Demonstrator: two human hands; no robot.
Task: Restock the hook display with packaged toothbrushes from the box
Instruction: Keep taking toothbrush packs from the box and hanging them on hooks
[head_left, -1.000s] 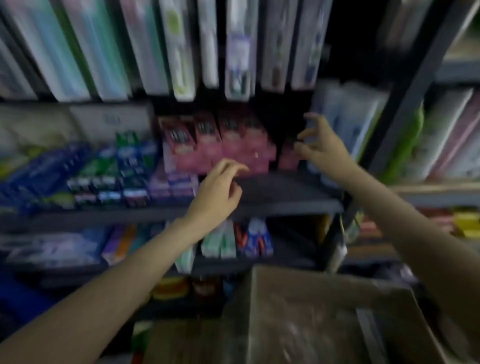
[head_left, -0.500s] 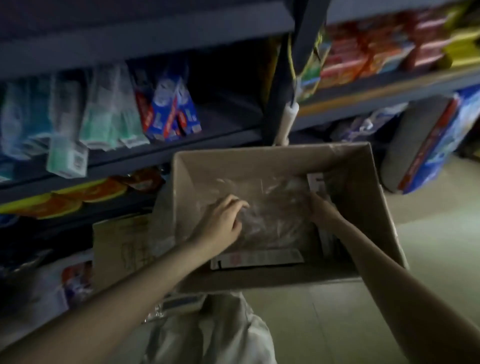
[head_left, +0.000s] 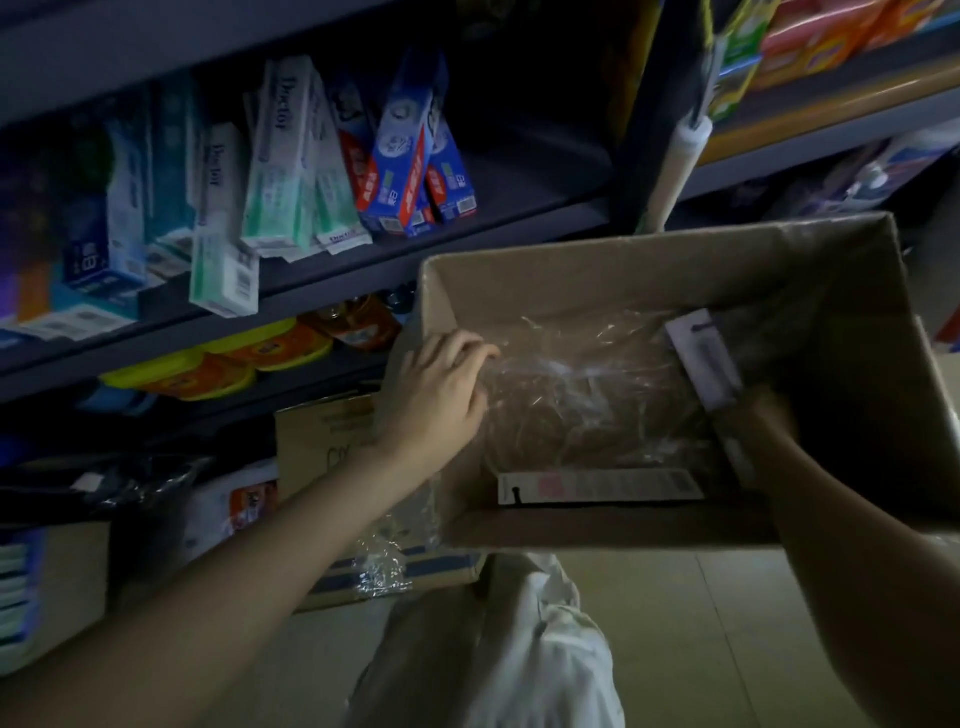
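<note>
Both forearms are reaching forward and down. The left hand (head_left: 441, 395) is curling its fingers (head_left: 475, 347) inward, knuckles up; the right hand (head_left: 763, 415) is mostly shadowed, grip unclear.

Open brown cardboard box (head_left: 597, 280) at 3 o'clock, lined with crinkled clear plastic wrap (head_left: 582, 395). Left hand (head_left: 439, 392) curled on the wrap at the box's 9 o'clock wall. Right hand (head_left: 763, 415) low at 3 o'clock, touching a grey carded toothbrush pack (head_left: 701, 358); grip unclear.
</note>
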